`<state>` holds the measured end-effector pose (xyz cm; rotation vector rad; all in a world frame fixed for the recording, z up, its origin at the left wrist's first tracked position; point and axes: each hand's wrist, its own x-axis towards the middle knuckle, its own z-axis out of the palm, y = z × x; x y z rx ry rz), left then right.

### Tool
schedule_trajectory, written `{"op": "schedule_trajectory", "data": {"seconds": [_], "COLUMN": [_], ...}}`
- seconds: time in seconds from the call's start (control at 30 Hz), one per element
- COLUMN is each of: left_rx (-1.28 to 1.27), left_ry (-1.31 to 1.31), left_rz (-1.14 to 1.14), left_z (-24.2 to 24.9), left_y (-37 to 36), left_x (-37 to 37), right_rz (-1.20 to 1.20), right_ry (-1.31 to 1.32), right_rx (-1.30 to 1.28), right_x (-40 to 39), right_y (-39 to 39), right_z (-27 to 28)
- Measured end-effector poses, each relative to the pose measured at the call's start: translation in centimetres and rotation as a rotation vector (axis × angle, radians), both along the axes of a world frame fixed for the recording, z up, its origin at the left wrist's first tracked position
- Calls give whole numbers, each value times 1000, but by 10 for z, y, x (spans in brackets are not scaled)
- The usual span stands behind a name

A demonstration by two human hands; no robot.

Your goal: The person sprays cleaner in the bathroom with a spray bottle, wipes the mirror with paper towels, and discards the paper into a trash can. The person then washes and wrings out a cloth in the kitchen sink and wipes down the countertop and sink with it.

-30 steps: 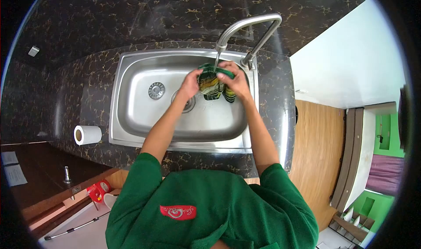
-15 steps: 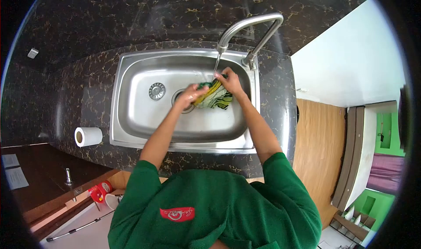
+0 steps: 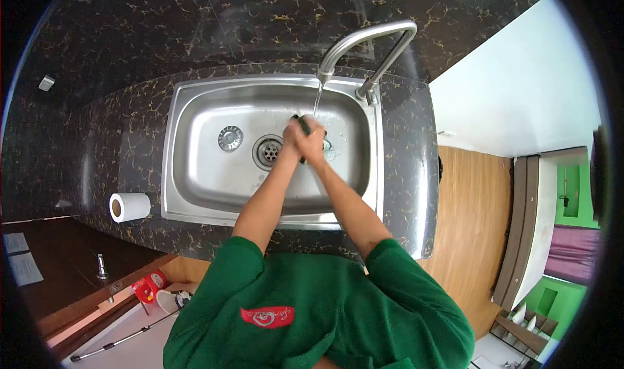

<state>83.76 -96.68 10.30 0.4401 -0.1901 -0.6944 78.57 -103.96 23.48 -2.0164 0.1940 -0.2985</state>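
Note:
A green patterned cloth [image 3: 304, 126] is bunched up between my two hands, and only small dark green bits of it show. My left hand [image 3: 290, 135] is closed on its left side. Pressed against it, my right hand [image 3: 313, 144] wraps round the cloth from the right; both are somewhat blurred. Water runs from the faucet [image 3: 354, 44] onto or just behind my hands. Below them is the steel sink [image 3: 214, 180], with its drain [image 3: 268, 152] just left of my wrists.
A loose metal drain strainer [image 3: 230, 138] lies in the left part of the sink. On the dark marbled counter [image 3: 406, 174], a white paper roll [image 3: 130, 207] stands at the left front. The faucet base rises at the sink's back right corner.
My hands have come together, and the cloth that was spread between them is now squeezed into a bunch. The drain has come into fuller view.

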Motion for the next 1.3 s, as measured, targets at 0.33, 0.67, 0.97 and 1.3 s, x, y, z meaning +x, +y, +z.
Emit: {"op": "schedule_trajectory", "data": {"seconds": [0.33, 0.67, 0.97, 1.3], "left_rx": [556, 879, 1172, 1370], "left_ry": [-114, -366, -700, -1163], "left_rz": [56, 20, 6, -43], "left_z": [116, 109, 97, 128], "left_y": [37, 82, 16, 28], "left_x": [13, 0, -15, -15], "right_rz": [530, 279, 521, 511], "right_ry": [83, -59, 105, 241], "right_rx": [-89, -67, 516, -7], "right_x": [19, 24, -3, -25], "right_y": [-99, -78, -90, -93], "right_z": [-2, -16, 19, 14]}}
